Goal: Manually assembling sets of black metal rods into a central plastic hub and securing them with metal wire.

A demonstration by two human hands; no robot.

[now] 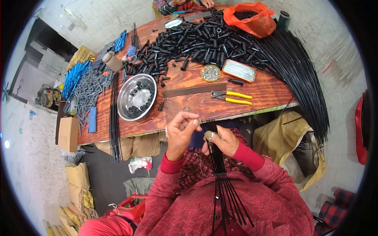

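Observation:
In front of my chest, my right hand [226, 142] is closed round a bundle of thin black rods [220, 168]. A greyish covering shows on its thumb. The rods fan out downward over my red clothing, and their upper tips stick out above the fingers. Just left of those tips, my left hand [180, 135] pinches thumb and forefinger together. What lies in that pinch is too small to make out. Beyond my hands, pliers with yellow handles [238, 94] and a flat dark metal strip [189, 90] lie on the wooden table [181, 108].
Black tubular parts [197, 43] are heaped across the table. A metal bowl [122, 112] holds small black rings. Nearby are a tin of pins [240, 70], a round dish [210, 73], long black rods [303, 74], grey pieces [92, 84] and an orange bag [260, 25]. Another person's hand [207, 4] shows opposite.

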